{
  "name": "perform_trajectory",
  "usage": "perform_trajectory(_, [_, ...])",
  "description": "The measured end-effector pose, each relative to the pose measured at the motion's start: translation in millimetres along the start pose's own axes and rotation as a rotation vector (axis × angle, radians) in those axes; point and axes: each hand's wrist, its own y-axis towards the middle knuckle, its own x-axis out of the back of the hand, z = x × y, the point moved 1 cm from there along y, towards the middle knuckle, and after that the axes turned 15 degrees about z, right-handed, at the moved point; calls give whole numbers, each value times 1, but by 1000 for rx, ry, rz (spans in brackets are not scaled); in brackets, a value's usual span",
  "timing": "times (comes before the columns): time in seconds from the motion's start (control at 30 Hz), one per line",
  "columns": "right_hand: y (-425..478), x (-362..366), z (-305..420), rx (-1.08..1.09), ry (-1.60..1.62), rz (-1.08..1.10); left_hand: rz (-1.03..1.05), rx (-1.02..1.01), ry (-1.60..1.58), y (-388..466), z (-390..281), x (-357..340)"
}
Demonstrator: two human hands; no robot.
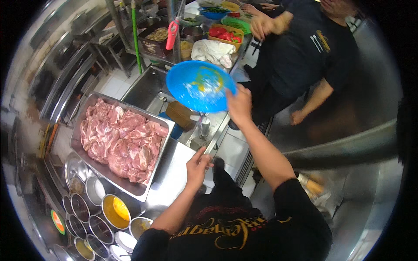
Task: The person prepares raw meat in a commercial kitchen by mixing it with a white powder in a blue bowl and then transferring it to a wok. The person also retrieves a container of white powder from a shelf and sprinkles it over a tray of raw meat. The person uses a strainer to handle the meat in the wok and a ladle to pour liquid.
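My right hand [241, 105] grips the rim of a blue plastic bowl [179, 80], tilted over the sink area. Yellow and whitish residue marks the bowl's inside. My left hand [198, 168] is held low, near the front edge of the steel counter [178, 166], with its fingers partly curled; whether it holds anything small I cannot tell. Left of it, a deep steel pan [159, 163] full of raw meat pieces [122, 140] rests on the counter. A brown block-like object [180, 114] and a metal cup [205, 126] sit below the bowl.
A co-worker in a dark shirt [294, 58] stands at the right. Several metal pots [116, 212] crowd the lower left. Beyond the sink basin [148, 84] are a white cloth [214, 52] and a tray of red peppers [225, 35]. A pink lighter [172, 34] hangs by a post.
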Motion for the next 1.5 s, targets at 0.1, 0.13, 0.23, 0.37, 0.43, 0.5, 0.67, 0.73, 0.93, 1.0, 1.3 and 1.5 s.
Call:
perform_trajectory(0.1, [85, -77, -11, 283, -196, 54, -41, 48, 38, 19, 15, 4])
perform_trajectory(0.13, [98, -104, -9, 326, -237, 108, -76, 51, 45, 24, 21, 7])
perform_trajectory(0.23, [120, -179, -30, 240, -364, 601, -198, 44, 183, 38, 10, 9])
perform_trajectory(0.37, [130, -284, -114, -28, -88, 862, -351, 96, 262, 80, -27, 8])
perform_trajectory(0.43, [115, -311, -124, -587, 429, 940, -442, 66, 254, 99, -12, 15])
perform_trajectory(0.5, [97, -331, -146, -834, 709, 958, -404, 119, 251, 120, -5, 21])
perform_trajectory(0.67, [68, -359, -189, -590, 842, 1026, -325, 356, 432, 150, -41, 5])
perform_trajectory(0.73, [74, -356, -181, -704, 847, 1302, -375, 191, 391, 163, -4, 7])
perform_trajectory(0.93, [58, -369, -183, -905, 1097, 1548, -357, 109, 546, 171, -10, 6])
perform_trajectory(1.0, [52, -356, -175, -895, 954, 1470, -333, 121, 512, 170, -13, 10])
perform_trajectory(1.3, [50, -314, -153, -809, 1374, 1205, -311, 333, 376, 164, -52, 14])
perform_trajectory(1.5, [63, -297, -153, -826, 1618, 1092, -379, 171, 421, 161, -14, 9])
